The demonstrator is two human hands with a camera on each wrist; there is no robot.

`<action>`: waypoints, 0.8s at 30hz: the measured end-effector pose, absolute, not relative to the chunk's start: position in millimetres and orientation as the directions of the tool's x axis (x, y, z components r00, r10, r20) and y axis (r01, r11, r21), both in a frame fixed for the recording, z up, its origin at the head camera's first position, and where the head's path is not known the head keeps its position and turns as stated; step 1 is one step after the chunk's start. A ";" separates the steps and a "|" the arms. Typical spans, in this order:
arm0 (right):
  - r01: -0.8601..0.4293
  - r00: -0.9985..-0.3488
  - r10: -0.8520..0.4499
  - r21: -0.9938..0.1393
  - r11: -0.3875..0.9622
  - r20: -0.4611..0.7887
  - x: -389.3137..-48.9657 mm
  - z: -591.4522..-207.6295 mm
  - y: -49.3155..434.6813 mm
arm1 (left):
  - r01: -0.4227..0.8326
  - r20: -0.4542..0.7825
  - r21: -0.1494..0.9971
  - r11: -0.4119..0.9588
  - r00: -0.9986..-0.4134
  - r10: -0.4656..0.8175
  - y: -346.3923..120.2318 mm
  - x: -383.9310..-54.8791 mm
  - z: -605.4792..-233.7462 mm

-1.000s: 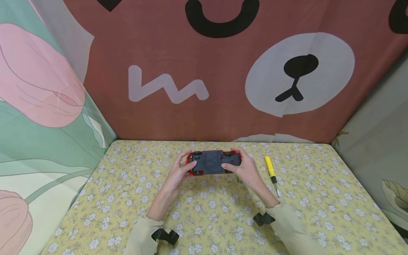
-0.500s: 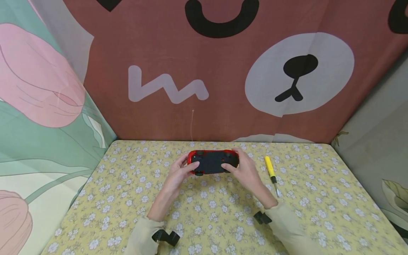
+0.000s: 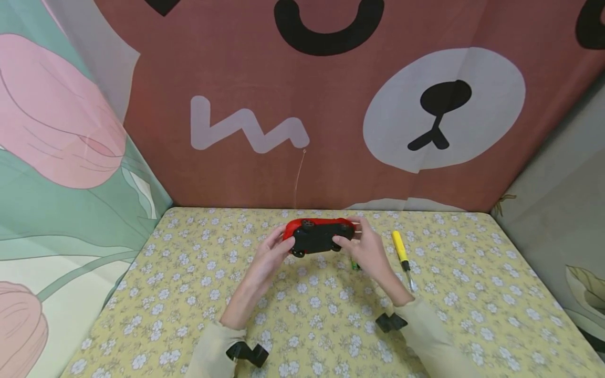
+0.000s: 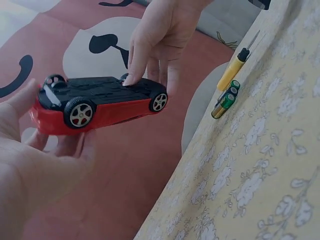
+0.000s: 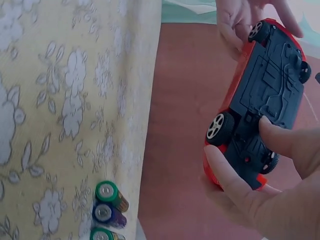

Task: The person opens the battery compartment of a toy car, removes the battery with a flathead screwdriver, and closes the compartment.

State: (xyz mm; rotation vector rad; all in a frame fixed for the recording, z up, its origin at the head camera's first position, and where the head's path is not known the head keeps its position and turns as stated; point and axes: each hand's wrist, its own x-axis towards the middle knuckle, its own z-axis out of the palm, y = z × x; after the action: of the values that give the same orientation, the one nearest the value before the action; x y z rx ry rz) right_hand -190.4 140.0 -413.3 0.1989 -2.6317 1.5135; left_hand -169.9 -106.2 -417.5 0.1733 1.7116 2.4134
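Both hands hold a red toy car above the table, its black underside turned towards me. My left hand grips one end, thumb on the underside and fingers behind the red body. At the other end, my right hand grips it the same way. Wheels with silver rims show in the left wrist view, where the car lies roof down. A thin pale wire with a small loop at its tip rises behind the car; its lower end is hidden.
Several batteries stand or lie close together on the flowered tablecloth, among them a green one and a purple one. A screwdriver with a yellow handle lies right of my right hand. A printed cloth wall borders the table's back.
The car has been tilted, so more of its red side shows, and it has shifted slightly right. The thin wire came into view behind it and swung right. Both hands kept their grip.
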 end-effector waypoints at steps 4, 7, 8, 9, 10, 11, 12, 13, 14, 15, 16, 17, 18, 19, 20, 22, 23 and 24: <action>-0.140 -0.990 -0.050 -0.894 0.426 0.132 -190.0 -413.3 140.0 | -0.039 0.064 0.921 -0.389 -0.966 0.250 -105.3 -168.7 -417.5; -0.144 -0.989 -0.038 -0.904 0.403 0.141 -189.4 -413.7 138.4 | -0.047 0.094 0.890 -0.454 -0.954 0.284 -104.1 -168.1 -418.3; -0.149 -0.988 -0.032 -0.903 0.403 0.149 -189.3 -414.0 137.6 | -0.052 0.103 0.882 -0.469 -0.949 0.299 -103.9 -168.1 -418.7; -0.154 -0.987 -0.026 -0.902 0.403 0.158 -189.4 -414.6 136.9 | -0.061 0.108 0.875 -0.480 -0.942 0.317 -103.6 -168.2 -419.1; -0.162 -0.986 -0.022 -0.900 0.404 0.167 -189.2 -414.8 136.1 | -0.070 0.118 0.864 -0.498 -0.934 0.337 -103.4 -168.3 -419.5; -0.171 -0.984 -0.020 -0.897 0.407 0.179 -188.9 -415.0 135.5 | -0.076 0.129 0.858 -0.508 -0.925 0.357 -103.2 -168.3 -419.9; -0.177 -0.982 -0.018 -0.897 0.404 0.186 -188.7 -415.3 134.9 | -0.083 0.138 0.854 -0.514 -0.916 0.377 -103.1 -168.4 -420.3; -0.181 -0.982 -0.018 -0.899 0.399 0.190 -188.5 -415.6 134.2 | -0.093 0.144 0.849 -0.521 -0.907 0.396 -103.1 -168.4 -420.5; -0.187 -0.981 -0.021 -0.900 0.393 0.194 -188.2 -415.7 133.7 | -0.105 0.147 0.844 -0.526 -0.898 0.414 -103.3 -168.4 -420.9; -0.192 -0.980 -0.025 -0.901 0.389 0.198 -187.8 -415.7 133.3 | -0.119 0.150 0.836 -0.536 -0.890 0.431 -103.3 -168.4 -421.2; -0.200 -0.979 -0.031 -0.900 0.387 0.203 -187.4 -415.7 132.8 | -0.143 0.148 0.821 -0.553 -0.882 0.447 -103.2 -168.1 -421.2; -0.205 -0.978 -0.037 -0.900 0.385 0.207 -187.1 -415.7 132.3 | -0.166 0.144 0.809 -0.565 -0.875 0.462 -103.2 -167.9 -421.4; -0.210 -0.977 -0.041 -0.899 0.384 0.210 -186.7 -415.5 131.8 | -0.190 0.140 0.795 -0.577 -0.866 0.479 -103.1 -167.9 -421.4; -0.215 -0.976 -0.046 -0.898 0.385 0.215 -186.4 -415.5 131.5 | -0.216 0.136 0.778 -0.589 -0.859 0.494 -103.0 -167.6 -421.4; -0.222 -0.974 -0.051 -0.895 0.387 0.219 -186.2 -415.6 131.1 | -0.234 0.134 0.768 -0.596 -0.852 0.507 -102.8 -167.4 -421.1; -0.233 -0.972 -0.058 -0.888 0.398 0.229 -186.3 -416.1 130.5 | -0.256 0.136 0.751 -0.609 -0.842 0.522 -102.1 -166.2 -420.2; -0.234 -0.971 -0.059 -0.885 0.403 0.230 -186.2 -416.3 130.4 | -0.254 0.135 0.752 -0.608 -0.844 0.520 -101.8 -165.7 -419.8; -0.233 -0.972 -0.062 -0.882 0.410 0.228 -185.8 -416.2 130.3 | -0.246 0.134 0.759 -0.603 -0.848 0.514 -101.5 -165.3 -419.7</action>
State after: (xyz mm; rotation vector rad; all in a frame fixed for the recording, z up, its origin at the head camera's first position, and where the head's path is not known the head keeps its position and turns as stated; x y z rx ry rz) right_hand -185.8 130.3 -416.2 0.2644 -2.5006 1.6031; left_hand -165.3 -101.5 -419.7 0.4765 1.0798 2.4352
